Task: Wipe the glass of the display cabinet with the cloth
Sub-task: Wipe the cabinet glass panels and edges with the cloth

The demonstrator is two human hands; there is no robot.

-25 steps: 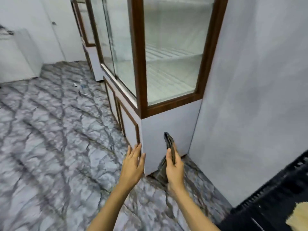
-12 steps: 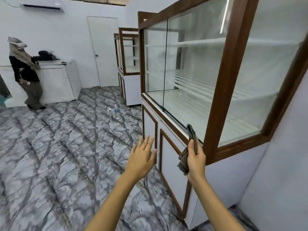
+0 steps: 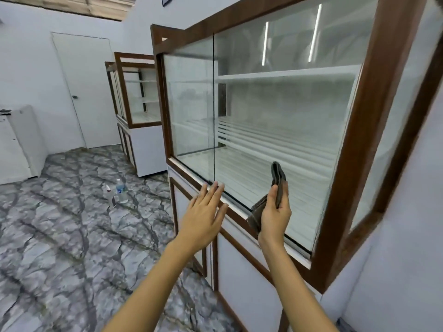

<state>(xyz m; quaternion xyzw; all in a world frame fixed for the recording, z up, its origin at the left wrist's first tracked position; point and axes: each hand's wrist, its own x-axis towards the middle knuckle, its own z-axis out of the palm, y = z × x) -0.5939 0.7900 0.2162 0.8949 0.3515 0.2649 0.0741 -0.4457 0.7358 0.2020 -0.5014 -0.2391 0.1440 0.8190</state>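
Observation:
The display cabinet point(image 3: 354, 130) has a dark wood frame, white shelves and a white base. Its front glass point(image 3: 282, 121) has two sliding panes and fills the upper right of the head view. My right hand point(image 3: 275, 213) is shut on a folded dark grey-brown cloth point(image 3: 278, 180), held upright in front of the lower part of the right pane. Whether the cloth touches the glass I cannot tell. My left hand point(image 3: 205, 213) is open with fingers spread, its fingertips at the lower wooden rail where the panes meet.
A second, smaller display cabinet point(image 3: 137, 111) stands further back on the left, beside a white door point(image 3: 84, 92). Two plastic bottles point(image 3: 117, 191) stand on the grey marble floor point(image 3: 60, 236). A white counter point(image 3: 21, 142) is at the far left.
The view has swung up from the cabinet's base to its front glass. Both hands rose: the cloth went from the lower rail up before the pane, the left hand up to the rail.

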